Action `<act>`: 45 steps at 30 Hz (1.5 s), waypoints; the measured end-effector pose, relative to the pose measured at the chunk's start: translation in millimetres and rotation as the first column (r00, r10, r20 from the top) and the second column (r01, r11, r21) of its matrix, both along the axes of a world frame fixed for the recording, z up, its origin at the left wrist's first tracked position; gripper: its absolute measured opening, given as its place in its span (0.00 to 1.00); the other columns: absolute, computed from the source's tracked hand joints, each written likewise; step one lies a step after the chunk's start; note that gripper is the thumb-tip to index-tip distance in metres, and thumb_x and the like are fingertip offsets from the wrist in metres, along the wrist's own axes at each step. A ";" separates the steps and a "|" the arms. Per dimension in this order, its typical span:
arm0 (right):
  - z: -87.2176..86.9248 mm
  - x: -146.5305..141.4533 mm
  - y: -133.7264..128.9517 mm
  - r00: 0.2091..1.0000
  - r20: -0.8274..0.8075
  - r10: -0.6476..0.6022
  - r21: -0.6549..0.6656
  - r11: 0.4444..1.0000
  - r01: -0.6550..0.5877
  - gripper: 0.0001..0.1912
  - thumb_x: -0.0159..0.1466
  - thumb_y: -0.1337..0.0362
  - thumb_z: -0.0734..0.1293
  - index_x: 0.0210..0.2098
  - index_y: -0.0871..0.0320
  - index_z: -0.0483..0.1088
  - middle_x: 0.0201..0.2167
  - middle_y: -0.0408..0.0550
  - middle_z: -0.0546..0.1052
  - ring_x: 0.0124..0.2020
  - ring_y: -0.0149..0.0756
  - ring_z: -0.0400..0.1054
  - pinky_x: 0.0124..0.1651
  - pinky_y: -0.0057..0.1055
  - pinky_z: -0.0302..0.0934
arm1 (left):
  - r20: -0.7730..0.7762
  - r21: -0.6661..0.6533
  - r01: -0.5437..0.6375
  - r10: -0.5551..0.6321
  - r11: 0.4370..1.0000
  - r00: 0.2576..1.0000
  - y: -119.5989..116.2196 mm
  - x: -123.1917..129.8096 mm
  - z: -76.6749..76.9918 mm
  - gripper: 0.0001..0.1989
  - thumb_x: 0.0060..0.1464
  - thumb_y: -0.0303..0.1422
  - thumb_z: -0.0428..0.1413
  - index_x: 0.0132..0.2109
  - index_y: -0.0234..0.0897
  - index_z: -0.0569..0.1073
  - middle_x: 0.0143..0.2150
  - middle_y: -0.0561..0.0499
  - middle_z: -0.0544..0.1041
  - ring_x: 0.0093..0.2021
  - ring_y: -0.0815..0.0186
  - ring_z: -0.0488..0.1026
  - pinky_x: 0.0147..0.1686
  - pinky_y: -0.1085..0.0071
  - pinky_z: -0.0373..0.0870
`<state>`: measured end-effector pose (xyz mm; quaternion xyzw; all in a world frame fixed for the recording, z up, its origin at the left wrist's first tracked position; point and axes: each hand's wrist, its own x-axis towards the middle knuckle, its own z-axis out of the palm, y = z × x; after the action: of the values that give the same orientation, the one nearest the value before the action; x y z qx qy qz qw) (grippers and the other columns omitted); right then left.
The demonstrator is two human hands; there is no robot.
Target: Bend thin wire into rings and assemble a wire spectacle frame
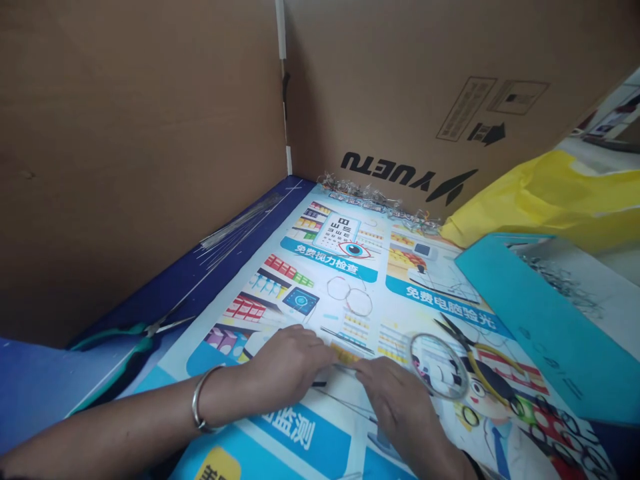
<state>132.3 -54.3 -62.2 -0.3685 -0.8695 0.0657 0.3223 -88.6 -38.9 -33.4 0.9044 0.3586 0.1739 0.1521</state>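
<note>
My left hand (294,355), with a silver bangle (198,402) at the wrist, is closed low over the printed sheet. My right hand (395,403) faces it, its fingers also closed. A thin silvery wire (345,367) spans the short gap between the fingertips of both hands; its ends are hidden in them. More thin straight wires (347,340) lie just beyond the hands. To the right of my right hand rests a round clear-looking ring (439,365), partly against scissors (475,357) with yellowish handles. Farther off lies a thin wire bent into loops (353,297).
Long-nosed pliers (143,333) with green handles lie left. A bundle of straight wires (245,227) is behind them. Cardboard walls (400,87) stand left and behind. At right are a blue box (530,333) with wire pieces, a yellow bag (550,193) and several dark rings (567,423).
</note>
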 end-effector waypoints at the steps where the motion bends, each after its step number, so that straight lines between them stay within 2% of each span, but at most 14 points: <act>1: -0.1 0.8 0.4 1.000 -0.011 -0.024 -0.013 1.000 0.024 0.11 0.66 0.71 0.57 0.38 0.59 0.70 0.29 0.48 0.75 0.31 0.35 0.69 0.33 0.30 0.64 | 0.006 0.004 -0.008 0.008 1.000 1.000 0.9 -0.6 0.0 0.10 0.56 0.24 0.47 0.37 0.38 0.73 0.28 0.51 0.75 0.30 0.66 0.70 0.32 0.70 0.64; 6: 1.2 1.4 0.9 0.998 -0.032 -0.057 -0.063 0.997 0.055 0.09 0.66 0.69 0.58 0.39 0.58 0.70 0.32 0.48 0.76 0.33 0.35 0.70 0.36 0.31 0.65 | 0.002 -0.011 -0.023 0.023 1.000 1.000 3.3 -1.3 -1.2 0.11 0.55 0.23 0.46 0.36 0.37 0.73 0.29 0.51 0.76 0.31 0.65 0.71 0.30 0.69 0.63; 12: 4.2 -1.1 -1.8 0.997 -0.024 -0.077 -0.120 0.990 0.074 0.11 0.67 0.68 0.58 0.36 0.58 0.72 0.27 0.47 0.74 0.30 0.34 0.68 0.33 0.30 0.63 | -0.052 -0.012 -0.021 0.020 1.000 0.998 3.6 -1.5 -2.2 0.10 0.56 0.24 0.47 0.36 0.37 0.73 0.29 0.52 0.75 0.30 0.64 0.71 0.29 0.67 0.61; 22: 4.6 -1.1 -1.2 0.996 -0.031 -0.080 -0.101 0.992 0.077 0.12 0.67 0.68 0.58 0.35 0.58 0.72 0.27 0.47 0.74 0.31 0.33 0.69 0.35 0.29 0.63 | -0.104 0.044 -0.002 0.007 0.999 0.995 5.7 -2.3 -8.1 0.08 0.55 0.23 0.48 0.35 0.37 0.71 0.27 0.52 0.73 0.28 0.65 0.68 0.28 0.68 0.60; 29: 3.3 -1.3 -1.6 0.994 -0.055 -0.096 -0.124 0.988 0.089 0.12 0.66 0.67 0.58 0.35 0.58 0.73 0.27 0.47 0.74 0.30 0.33 0.69 0.34 0.29 0.63 | -0.020 0.044 0.019 -0.018 0.999 1.000 9.4 -4.2 -11.7 0.10 0.59 0.24 0.47 0.39 0.37 0.72 0.31 0.51 0.73 0.34 0.66 0.68 0.34 0.69 0.62; 36: 4.2 0.4 1.1 0.995 -0.096 -0.019 -0.122 0.993 0.007 0.12 0.66 0.69 0.58 0.35 0.58 0.73 0.26 0.47 0.74 0.30 0.33 0.68 0.33 0.28 0.63 | 0.006 0.054 0.017 -0.017 0.998 1.000 10.2 -5.6 -15.4 0.11 0.60 0.25 0.47 0.40 0.38 0.73 0.32 0.50 0.74 0.35 0.66 0.67 0.37 0.68 0.62; 41: 4.5 2.3 3.3 0.995 -0.092 0.046 -0.094 0.994 -0.055 0.11 0.66 0.71 0.58 0.36 0.58 0.72 0.27 0.48 0.75 0.30 0.33 0.68 0.32 0.28 0.62 | -0.036 0.116 0.010 -0.005 0.993 0.999 9.0 -5.7 -9.5 0.12 0.60 0.23 0.46 0.40 0.37 0.73 0.32 0.50 0.73 0.35 0.65 0.66 0.36 0.67 0.62; 45: 4.3 2.0 3.2 0.997 -0.059 0.042 -0.080 0.996 -0.046 0.12 0.66 0.69 0.57 0.35 0.58 0.72 0.26 0.47 0.74 0.29 0.33 0.68 0.31 0.28 0.62 | -0.094 0.183 0.020 -0.003 0.983 0.996 9.1 -6.2 -4.8 0.11 0.59 0.24 0.46 0.38 0.37 0.73 0.30 0.50 0.72 0.34 0.65 0.65 0.34 0.67 0.60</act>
<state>134.2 -51.1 -57.9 -0.3601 -0.8644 0.1184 0.3303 -94.8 -29.7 -38.2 0.9237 0.3426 0.1630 0.0523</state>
